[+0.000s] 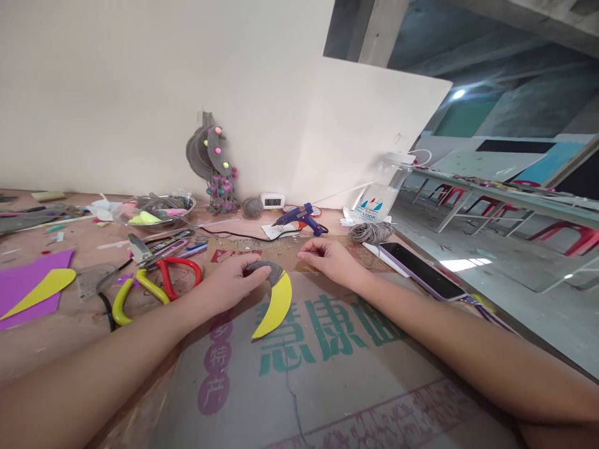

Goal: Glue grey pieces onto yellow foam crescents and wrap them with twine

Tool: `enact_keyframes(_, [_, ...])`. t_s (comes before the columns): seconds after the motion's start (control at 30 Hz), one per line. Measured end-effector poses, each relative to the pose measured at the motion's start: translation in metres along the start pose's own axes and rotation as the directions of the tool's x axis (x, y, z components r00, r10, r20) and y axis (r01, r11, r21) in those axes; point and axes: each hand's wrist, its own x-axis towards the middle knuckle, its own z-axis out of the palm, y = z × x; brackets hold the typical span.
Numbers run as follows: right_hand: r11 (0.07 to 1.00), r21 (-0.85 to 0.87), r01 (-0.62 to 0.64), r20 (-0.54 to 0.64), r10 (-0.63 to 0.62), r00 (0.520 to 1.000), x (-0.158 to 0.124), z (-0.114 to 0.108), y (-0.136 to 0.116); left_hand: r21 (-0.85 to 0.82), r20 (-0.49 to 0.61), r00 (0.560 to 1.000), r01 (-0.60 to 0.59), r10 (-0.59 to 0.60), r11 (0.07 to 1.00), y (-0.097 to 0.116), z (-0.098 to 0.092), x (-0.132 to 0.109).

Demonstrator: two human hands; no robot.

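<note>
My left hand (231, 282) pinches the upper end of a yellow crescent-shaped cutout (279, 307) between thumb and fingers. Grey yarn (272, 271) is wound round that end; the lower part is bare yellow and tapers to a point. To the right, apart from the crescent, my right hand (332, 262) is closed in a pinch; what its fingertips hold, if anything, is too small to make out. Under both hands lies a printed cardboard sheet (374, 374). A thin grey strand (292, 393) runs down across it below the crescent.
A blue glue gun (302, 216) lies beyond my hands. Red-and-yellow-handled pliers (161, 284) are at left, near purple sheet (35, 280). At right are a yarn bundle (371, 232), phone (421, 270) and bottle (381, 187). A decorated hanging ornament (213, 162) is by the white board.
</note>
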Motion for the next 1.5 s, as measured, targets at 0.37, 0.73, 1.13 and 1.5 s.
enact_keyframes(0.37, [0.999, -0.030, 0.020, -0.052, -0.022, 0.998, -0.003, 0.004, -0.002, -0.012, 0.067, 0.997, 0.027, -0.026, 1.000, 0.002, 0.001, -0.001])
enact_keyframes(0.73, [0.999, 0.001, 0.051, -0.075, -0.051, 0.996, -0.004, 0.006, -0.004, -0.048, 0.125, 0.992, 0.037, -0.031, 0.998, 0.003, 0.000, -0.003])
enact_keyframes(1.13, [0.949, 0.313, 0.049, -0.130, -0.009, 0.991, -0.007, -0.007, -0.018, -0.257, 0.024, 0.998, 0.057, -0.052, 0.965, -0.003, 0.000, -0.001])
enact_keyframes(1.5, [0.928, 0.365, -0.076, 0.188, 0.007, 0.982, -0.021, 0.012, -0.022, -0.276, 0.048, 0.998, 0.048, -0.036, 0.960, -0.001, -0.001, 0.000])
